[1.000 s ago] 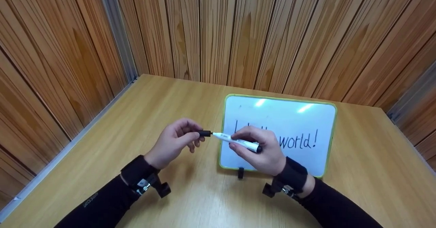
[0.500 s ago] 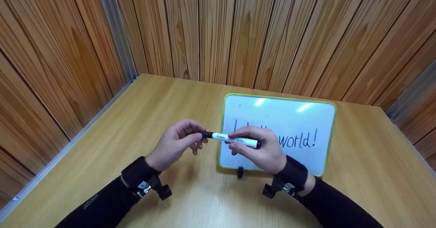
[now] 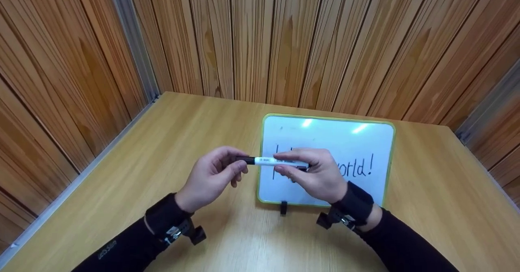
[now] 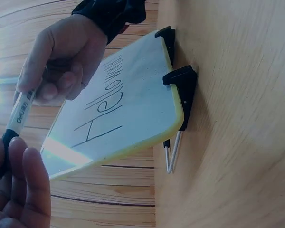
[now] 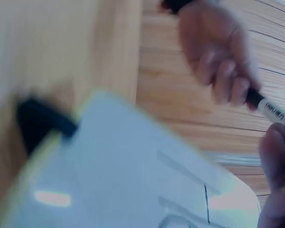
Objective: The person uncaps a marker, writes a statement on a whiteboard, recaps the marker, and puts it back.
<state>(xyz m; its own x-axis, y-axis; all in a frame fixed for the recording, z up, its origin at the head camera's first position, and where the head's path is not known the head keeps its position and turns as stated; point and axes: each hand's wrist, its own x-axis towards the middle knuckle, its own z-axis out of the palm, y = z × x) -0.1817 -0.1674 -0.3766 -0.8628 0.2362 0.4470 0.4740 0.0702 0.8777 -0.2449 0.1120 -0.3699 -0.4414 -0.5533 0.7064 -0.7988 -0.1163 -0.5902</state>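
A white whiteboard marker is held level between both hands in the head view, its black cap seated on the left end. My left hand pinches the cap between thumb and fingers. Round the white barrel, my right hand grips with thumb and fingertips. In the left wrist view, printing shows on the barrel between the two hands. Behind the right hand stands a whiteboard with a yellow-green frame. It reads "Hello world!" in black, partly covered by that hand in the head view.
Black feet and a wire leg prop the whiteboard on the wooden table. Wood-plank walls rise behind and to the left. Each wrist wears a black band with a camera mount.
One second ago the cap and the marker's tip were slightly apart; the cap now covers the tip. The whole scene has shifted slightly in the head view.
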